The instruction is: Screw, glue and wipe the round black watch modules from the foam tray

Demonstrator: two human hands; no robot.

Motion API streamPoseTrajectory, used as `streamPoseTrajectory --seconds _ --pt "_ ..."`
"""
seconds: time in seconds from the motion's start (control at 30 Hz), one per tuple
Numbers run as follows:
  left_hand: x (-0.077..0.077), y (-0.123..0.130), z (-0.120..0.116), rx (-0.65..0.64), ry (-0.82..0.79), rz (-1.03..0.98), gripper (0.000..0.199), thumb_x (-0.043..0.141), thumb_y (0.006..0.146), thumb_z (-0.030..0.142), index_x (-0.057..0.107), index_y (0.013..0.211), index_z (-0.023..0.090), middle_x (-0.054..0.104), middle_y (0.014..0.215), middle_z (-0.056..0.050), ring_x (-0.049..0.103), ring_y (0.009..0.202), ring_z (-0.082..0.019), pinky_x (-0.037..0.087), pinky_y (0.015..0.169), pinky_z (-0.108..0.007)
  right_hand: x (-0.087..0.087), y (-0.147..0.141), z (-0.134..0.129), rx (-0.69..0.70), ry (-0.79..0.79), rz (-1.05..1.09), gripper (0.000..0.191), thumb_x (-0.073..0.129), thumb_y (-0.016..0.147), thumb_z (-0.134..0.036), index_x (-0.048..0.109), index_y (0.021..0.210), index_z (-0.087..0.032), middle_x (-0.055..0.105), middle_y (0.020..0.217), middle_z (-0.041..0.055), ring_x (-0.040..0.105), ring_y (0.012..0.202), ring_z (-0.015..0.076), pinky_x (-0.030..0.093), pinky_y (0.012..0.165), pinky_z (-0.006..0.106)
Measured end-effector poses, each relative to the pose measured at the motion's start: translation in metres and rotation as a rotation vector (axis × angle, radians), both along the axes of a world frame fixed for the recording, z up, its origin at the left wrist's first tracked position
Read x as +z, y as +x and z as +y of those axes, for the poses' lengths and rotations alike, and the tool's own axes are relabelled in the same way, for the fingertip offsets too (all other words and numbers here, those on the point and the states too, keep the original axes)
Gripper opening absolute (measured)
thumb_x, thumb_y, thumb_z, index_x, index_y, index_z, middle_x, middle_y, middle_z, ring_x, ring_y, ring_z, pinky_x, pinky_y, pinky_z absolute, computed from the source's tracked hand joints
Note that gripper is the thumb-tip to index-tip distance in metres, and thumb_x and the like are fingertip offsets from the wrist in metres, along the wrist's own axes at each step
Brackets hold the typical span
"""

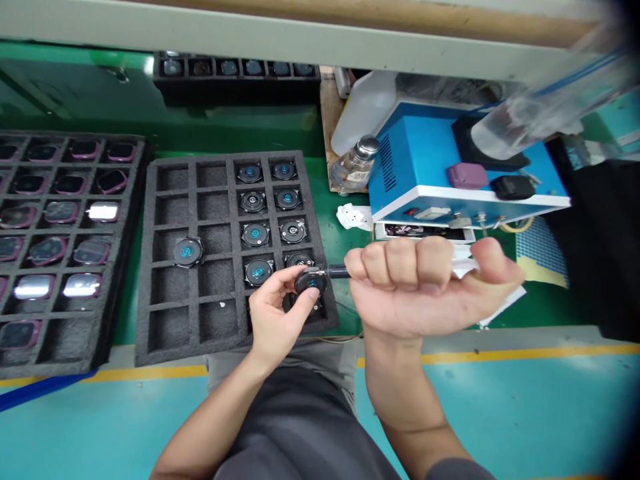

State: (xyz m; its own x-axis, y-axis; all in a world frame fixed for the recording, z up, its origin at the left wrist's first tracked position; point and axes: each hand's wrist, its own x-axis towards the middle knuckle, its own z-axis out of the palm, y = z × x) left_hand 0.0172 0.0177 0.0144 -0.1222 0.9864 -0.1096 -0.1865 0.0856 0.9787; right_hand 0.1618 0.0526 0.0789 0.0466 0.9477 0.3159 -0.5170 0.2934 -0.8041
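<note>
My left hand [280, 307] pinches a round black smartwatch body [311, 283] between thumb and fingers, over the lower right of a grey foam tray [173, 350]. A teal pattern glows on its screen. My right hand [415, 283] makes a fist around a pen-shaped tool [338, 271] with a dark end, which meets the watch's upper right edge. Part of a white piece shows near the right thumb; the fist hides the rest of the tool. Several similar watches [255, 234] sit in the tray's two right columns. Another watch [189, 252] rests across dividers on the left.
To the left stands a foam tray of purple-rimmed watches [47, 251]. A foam strip [235, 83] with watches lies at the back. At right are a blue box-shaped device [425, 153], a bottle [356, 163] and crumpled white tissue [353, 217]. A shelf edge [280, 33] crosses above.
</note>
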Motion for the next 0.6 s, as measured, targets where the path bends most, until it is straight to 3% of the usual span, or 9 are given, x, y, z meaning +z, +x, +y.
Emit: streamPoseTrajectory --seconds 0.23,0.6 --pt "0.0008 -0.0007 0.0003 0.004 0.002 0.005 0.026 0.082 0.071 0.017 0.078 0.097 0.018 0.078 0.088 -0.005 0.070 0.077 -0.017 0.058 0.072 -0.026 -0.0007 0.0016 0.0001 -0.074 -0.025 -0.152 0.057 0.026 0.095 -0.061 0.015 0.054 -0.023 0.003 0.043 -0.0060 0.010 0.040 0.0133 0.030 0.047 0.034" --pt "0.0001 -0.0002 -0.0001 -0.011 0.013 0.006 0.027 0.081 0.072 0.014 0.076 0.098 0.016 0.079 0.090 -0.005 0.071 0.080 -0.015 0.057 0.076 -0.023 -0.0002 -0.0003 0.0028 0.066 0.052 0.218 0.056 0.040 0.093 -0.049 0.016 0.051 -0.021 0.008 0.042 -0.0059 0.012 0.038 0.0101 0.025 0.045 0.031"
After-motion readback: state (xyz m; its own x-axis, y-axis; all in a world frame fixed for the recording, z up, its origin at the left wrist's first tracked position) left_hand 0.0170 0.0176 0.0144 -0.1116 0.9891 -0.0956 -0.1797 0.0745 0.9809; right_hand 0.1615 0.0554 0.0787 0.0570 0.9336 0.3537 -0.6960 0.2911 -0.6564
